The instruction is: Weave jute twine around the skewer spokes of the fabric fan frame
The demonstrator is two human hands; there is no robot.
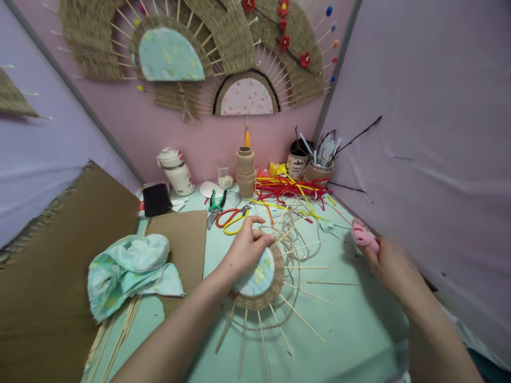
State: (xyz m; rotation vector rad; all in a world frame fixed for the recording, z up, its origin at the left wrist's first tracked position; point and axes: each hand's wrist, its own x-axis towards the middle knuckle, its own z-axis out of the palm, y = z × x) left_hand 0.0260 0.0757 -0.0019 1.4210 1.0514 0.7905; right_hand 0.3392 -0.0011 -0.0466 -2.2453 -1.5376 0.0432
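Note:
My left hand (249, 247) lies over a round woven disc (277, 284) with a flower-print fabric centre (259, 276). Its thumb rests on the upper rim and its index finger stretches past it, apart from the thumb. Thin wooden sticks (305, 315) fan out from the disc's edge, and loose twine (293, 314) curves around it. At the right, near the wall, my right hand (385, 260) is closed around a pink lumpy object (364, 236); its exact kind is unclear. The right fingers are partly hidden and slightly blurred.
Scissors (229, 218) and green-handled pruners (216, 205) lie beyond the disc. A twine spool (245, 173), pipe cleaners (291, 189), a jar of sticks (318, 173) and a white bottle (175, 173) stand behind. Crumpled cloth (131, 266) and cardboard (189, 234) are at left.

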